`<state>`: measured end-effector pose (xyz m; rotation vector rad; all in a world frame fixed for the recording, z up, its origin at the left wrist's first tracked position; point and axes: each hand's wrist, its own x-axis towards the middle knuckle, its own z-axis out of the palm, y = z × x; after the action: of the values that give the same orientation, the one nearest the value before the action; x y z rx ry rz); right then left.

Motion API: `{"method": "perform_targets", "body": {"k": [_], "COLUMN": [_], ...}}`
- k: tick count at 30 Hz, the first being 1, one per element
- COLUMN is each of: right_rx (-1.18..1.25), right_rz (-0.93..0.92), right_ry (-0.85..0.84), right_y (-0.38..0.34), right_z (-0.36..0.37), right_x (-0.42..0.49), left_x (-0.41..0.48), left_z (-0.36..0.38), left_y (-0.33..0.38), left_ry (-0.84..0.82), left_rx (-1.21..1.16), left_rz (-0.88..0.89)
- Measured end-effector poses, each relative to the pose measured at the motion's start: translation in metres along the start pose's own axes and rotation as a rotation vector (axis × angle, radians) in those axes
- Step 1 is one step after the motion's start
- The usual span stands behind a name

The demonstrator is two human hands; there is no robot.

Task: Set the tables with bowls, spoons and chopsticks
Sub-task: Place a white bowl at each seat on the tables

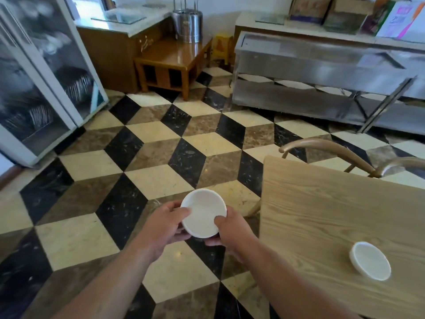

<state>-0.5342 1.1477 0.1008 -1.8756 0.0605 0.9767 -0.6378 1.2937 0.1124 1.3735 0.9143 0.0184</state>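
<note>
A white bowl (202,211) hangs over the checkered floor, left of the wooden table (322,215). My left hand (167,223) grips its left rim, thumb on the inside. My right hand (230,226) grips its right rim, thumb over the edge and fingers underneath. A second white bowl (370,261) sits upright on the table near its right side. No spoons or chopsticks show on the table.
A curved wooden chair back (326,150) stands at the table's far edge. A glass-door cabinet (41,88) with racked dishes is at the left. A low wooden stand (172,63) bears a steel utensil holder (187,24). A steel counter (322,72) runs along the back right.
</note>
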Motion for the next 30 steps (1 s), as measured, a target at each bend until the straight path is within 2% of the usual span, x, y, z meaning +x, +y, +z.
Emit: {"method": "perform_targets", "body": {"k": [5, 11, 17, 19, 22, 28, 30], "right_rx": [0.094, 0.148, 0.177, 0.229, 0.255, 0.199, 0.216], "right_rz": [0.043, 0.076, 0.048, 0.041, 0.032, 0.026, 0.035], "right_ry": [0.0, 0.11, 0.149, 0.165, 0.184, 0.215, 0.251], "right_y": [-0.021, -0.051, -0.116, -0.181, -0.232, -0.237, -0.261], "right_z": [0.023, 0.02, -0.003, -0.025, -0.038, -0.048, -0.053], "right_x": [0.018, 0.066, 0.154, 0.245, 0.28, 0.289, 0.308], "left_x": [0.017, 0.077, 0.191, 0.292, 0.338, 0.35, 0.376], "left_z": [-0.034, -0.027, -0.008, 0.011, 0.018, 0.026, 0.031], "left_y": [0.022, 0.061, 0.123, 0.191, 0.24, 0.244, 0.267], "left_ry": [-0.125, -0.198, -0.232, -0.268, -0.285, -0.314, -0.344], "left_rx": [0.0, 0.079, 0.155, 0.185, 0.198, 0.237, 0.248], "left_rz": [-0.022, -0.023, 0.011, -0.005, 0.02, 0.037, 0.056]}}
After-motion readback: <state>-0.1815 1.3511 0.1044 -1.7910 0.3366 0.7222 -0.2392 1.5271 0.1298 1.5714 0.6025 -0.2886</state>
